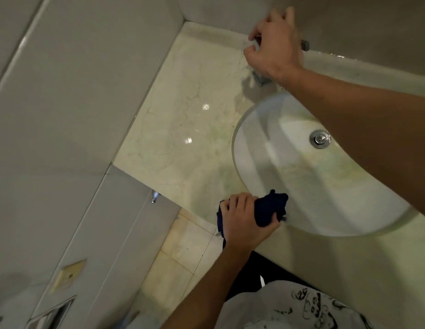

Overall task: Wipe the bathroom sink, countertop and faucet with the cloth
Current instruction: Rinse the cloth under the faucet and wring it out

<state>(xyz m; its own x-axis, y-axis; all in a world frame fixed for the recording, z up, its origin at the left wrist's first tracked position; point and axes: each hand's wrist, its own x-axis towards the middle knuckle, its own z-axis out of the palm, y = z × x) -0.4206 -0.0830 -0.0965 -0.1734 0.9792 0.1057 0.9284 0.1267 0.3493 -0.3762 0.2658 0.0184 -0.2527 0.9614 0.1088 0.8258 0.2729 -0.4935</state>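
**Cloth at the sink's front rim, other hand up at the faucet**

Nearest the camera is the person's pale printed shirt [299,307], at the bottom edge of the view. Just beyond it, the left hand [242,220] grips a dark blue cloth [269,208], its fingers curled round the bunched fabric. The cloth sits at the front-left rim of the sink [261,148], where the basin meets the desk [190,119], and a loose end of it hangs down below the hand. To the left, lower down, lies a tiled floor [183,252], with a small chrome fitting [155,196] on the wall just under the desk's edge.

The sink is a white oval basin set into the pale marbled desk, with a round chrome drain [320,138] near its far side. The desk's surface is glossy and catches bright spots of light.

Farther back, the right arm reaches across the basin. The right hand [275,43] is at the faucet [260,78], with its fingers curled and thumb and forefinger close together; whether they actually pinch the fitting cannot be told, since the hand hides most of it. A square chrome piece [305,45] shows to the right of the hand, against the back ledge.
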